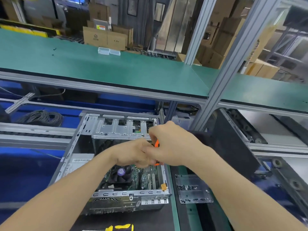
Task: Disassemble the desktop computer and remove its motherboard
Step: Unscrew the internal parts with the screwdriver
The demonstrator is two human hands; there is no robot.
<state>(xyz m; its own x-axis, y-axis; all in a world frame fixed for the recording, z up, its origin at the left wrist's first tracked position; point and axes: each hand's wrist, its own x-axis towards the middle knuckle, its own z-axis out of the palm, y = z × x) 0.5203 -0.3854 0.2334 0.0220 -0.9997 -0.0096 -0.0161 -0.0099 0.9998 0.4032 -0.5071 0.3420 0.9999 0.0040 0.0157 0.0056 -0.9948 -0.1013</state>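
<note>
Your right hand (168,147) is curled round the orange handle of the screwdriver (156,144). Your left hand (133,154) presses against it with its fingers hidden, so I cannot tell whether it grips too. Both hover over the open computer case (70,157), the shaft dropping to the motherboard (146,178) inside, beside the fan (120,172). A screw tray (194,189) lies on the desk (116,220) just right of the case.

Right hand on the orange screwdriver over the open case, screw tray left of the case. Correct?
Not quite: the head view shows the screw tray right of the case, not left. The right hand does grip the orange screwdriver over the open case.
</note>
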